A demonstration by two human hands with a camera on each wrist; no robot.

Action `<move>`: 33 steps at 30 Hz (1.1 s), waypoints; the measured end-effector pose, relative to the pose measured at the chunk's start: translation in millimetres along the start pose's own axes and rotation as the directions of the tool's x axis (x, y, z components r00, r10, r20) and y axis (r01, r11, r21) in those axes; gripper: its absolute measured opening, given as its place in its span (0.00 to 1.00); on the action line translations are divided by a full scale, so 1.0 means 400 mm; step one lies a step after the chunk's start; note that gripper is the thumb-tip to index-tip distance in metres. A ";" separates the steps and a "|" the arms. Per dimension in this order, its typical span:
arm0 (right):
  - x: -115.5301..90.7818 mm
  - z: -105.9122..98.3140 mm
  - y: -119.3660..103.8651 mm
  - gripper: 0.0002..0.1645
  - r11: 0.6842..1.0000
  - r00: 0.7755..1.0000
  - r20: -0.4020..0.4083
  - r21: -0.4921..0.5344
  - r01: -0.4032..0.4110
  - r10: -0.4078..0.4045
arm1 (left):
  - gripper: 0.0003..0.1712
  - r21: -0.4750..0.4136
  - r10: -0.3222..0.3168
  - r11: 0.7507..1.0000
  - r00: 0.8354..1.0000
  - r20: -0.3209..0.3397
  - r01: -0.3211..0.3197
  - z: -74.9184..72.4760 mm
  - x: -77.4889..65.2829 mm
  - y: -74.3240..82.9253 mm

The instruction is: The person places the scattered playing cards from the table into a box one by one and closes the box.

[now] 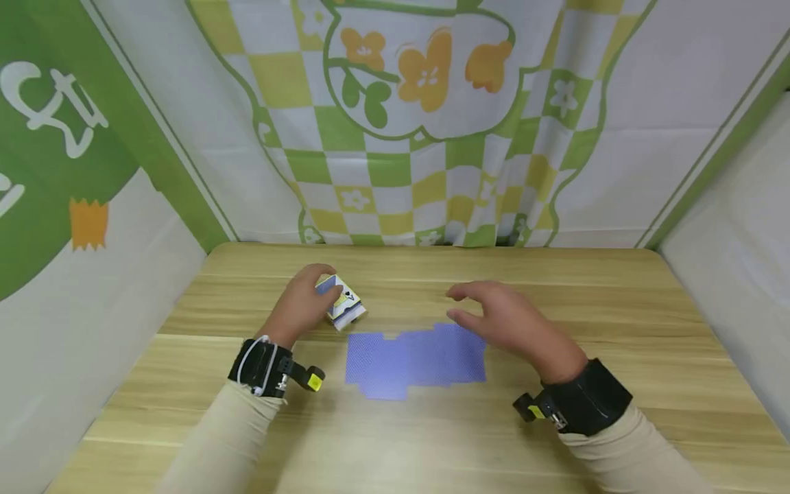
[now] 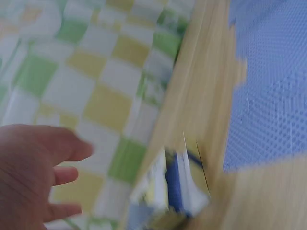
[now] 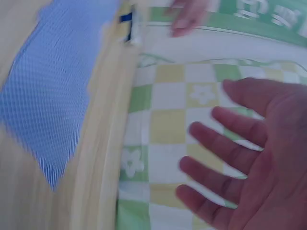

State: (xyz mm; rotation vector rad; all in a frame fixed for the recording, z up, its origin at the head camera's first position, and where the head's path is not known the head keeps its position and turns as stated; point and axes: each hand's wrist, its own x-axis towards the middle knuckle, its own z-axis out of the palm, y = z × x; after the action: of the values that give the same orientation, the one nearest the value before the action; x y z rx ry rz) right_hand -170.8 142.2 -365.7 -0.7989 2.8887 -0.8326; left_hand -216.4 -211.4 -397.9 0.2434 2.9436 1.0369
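A small playing-card box [image 1: 349,310] in white, blue and yellow, marked with an A, lies on the left part of the table. My left hand [image 1: 304,302] is beside it, thumb overlapping the box in the head view. The left wrist view shows those fingers [image 2: 65,175] loosely bent and apart from the box [image 2: 180,184], whose end has flaps sticking up. Face-down playing cards [image 1: 416,362] with blue patterned backs are spread in an overlapping row. Over their right end hovers my right hand [image 1: 503,317], its fingers [image 3: 218,179] spread with nothing between them.
The cards and box lie on a light wooden table [image 1: 617,309]. Behind its far edge hangs a green, yellow and white checkered curtain [image 1: 389,168]. A green and white panel [image 1: 80,206] stands at the left, and a white one [image 1: 740,226] at the right.
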 end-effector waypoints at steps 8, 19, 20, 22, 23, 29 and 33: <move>-0.011 0.112 0.010 0.22 0.972 0.992 0.035 0.200 -0.124 0.119 | 0.51 -0.094 -0.047 0.994 0.999 0.022 0.049 0.051 0.003 -0.132; -0.037 0.146 0.053 0.31 0.995 0.995 0.030 0.038 -0.095 0.093 | 0.57 0.016 0.007 1.000 1.000 0.006 -0.007 0.082 -0.012 -0.149; -0.039 0.145 0.055 0.33 0.994 0.994 0.047 0.025 -0.103 0.101 | 0.57 0.023 0.003 1.000 1.000 0.005 -0.004 0.081 -0.013 -0.149; -0.044 0.142 0.057 0.37 0.993 0.990 0.082 0.009 -0.119 0.117 | 0.57 0.032 -0.006 0.999 1.000 0.006 0.005 0.081 -0.016 -0.150; -0.046 0.141 0.058 0.39 0.992 0.988 0.098 0.003 -0.124 0.123 | 0.57 0.035 -0.007 0.999 1.000 0.005 0.007 0.081 -0.017 -0.150; -0.058 0.141 0.051 0.52 0.989 0.972 0.180 -0.024 -0.147 0.149 | 0.55 0.046 -0.021 0.999 1.000 -0.002 0.021 0.080 -0.024 -0.149; -0.062 0.146 0.046 0.53 0.990 0.975 0.176 -0.063 -0.127 0.136 | 0.55 0.043 -0.049 0.998 0.999 -0.006 0.049 0.080 -0.028 -0.148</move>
State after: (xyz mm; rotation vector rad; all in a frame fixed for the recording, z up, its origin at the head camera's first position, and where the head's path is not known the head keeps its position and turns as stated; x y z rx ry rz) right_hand -148.3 138.8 -427.6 -0.6409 2.7762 -0.6406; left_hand -211.8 -238.4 -460.3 0.1680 2.9626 0.9702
